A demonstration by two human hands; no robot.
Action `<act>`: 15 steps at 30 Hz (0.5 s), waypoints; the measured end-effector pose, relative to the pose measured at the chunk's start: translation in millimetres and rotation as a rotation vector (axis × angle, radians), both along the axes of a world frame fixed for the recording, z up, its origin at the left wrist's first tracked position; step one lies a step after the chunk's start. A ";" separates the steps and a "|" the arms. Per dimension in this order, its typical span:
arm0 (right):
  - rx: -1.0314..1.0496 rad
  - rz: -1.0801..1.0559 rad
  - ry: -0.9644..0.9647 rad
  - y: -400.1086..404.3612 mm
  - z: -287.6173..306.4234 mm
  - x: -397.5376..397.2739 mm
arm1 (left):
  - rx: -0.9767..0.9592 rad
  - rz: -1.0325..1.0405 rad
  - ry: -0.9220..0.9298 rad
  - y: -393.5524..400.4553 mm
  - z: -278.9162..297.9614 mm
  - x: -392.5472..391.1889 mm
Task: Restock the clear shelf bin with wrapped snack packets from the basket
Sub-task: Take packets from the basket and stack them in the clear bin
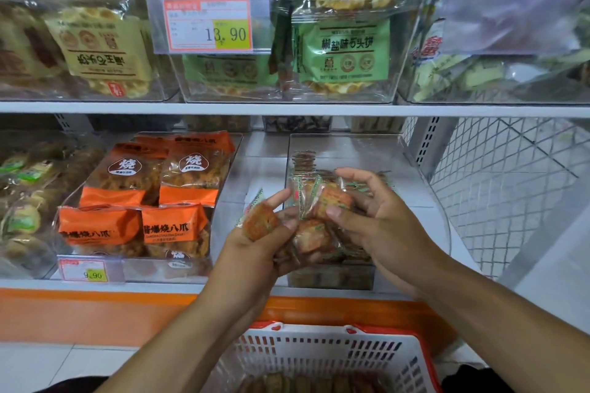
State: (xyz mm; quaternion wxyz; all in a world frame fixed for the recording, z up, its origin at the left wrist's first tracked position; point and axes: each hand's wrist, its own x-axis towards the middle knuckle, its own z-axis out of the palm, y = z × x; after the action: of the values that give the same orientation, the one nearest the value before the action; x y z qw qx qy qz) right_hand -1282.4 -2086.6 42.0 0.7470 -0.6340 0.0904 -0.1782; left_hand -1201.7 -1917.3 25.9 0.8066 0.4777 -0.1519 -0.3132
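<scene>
— Nearest is one white basket (pixel 322 357) with a red rim; some brown packets lie in it, but I cannot count them.

— And the two hands?

— Both hold wrapped snack packets (pixel 311 233) over the clear shelf bin (pixel 412 169). Left hand (pixel 255 242) grips about two, right hand (pixel 380 220) curls around one or more. More packets lie inside the bin.

— Beside it?

— Six orange bags (pixel 174 223) in another bin, with one price tag (pixel 84 270).
</scene>
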 end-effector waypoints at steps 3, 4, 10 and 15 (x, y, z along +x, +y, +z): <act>0.004 0.007 0.002 -2.7 -0.7 -1.9 | 0.021 0.053 0.041 1.6 1.2 1.2; -0.013 0.008 0.013 -3.4 -1.2 -2.5 | 0.027 0.070 0.049 2.2 1.9 1.5; 0.068 0.024 0.103 1.0 -9.5 -6.6 | 0.051 0.076 0.042 2.2 2.9 1.4; 0.120 0.002 0.111 7.2 -11.2 -9.5 | 0.143 -0.025 -0.019 1.5 0.0 -2.7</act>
State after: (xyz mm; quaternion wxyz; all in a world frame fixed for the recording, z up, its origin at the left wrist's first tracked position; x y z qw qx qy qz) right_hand -1291.9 -2079.5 30.7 0.7776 -0.5973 0.1415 -0.1365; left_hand -1204.4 -1915.7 25.9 0.7649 0.5353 -0.1428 -0.3285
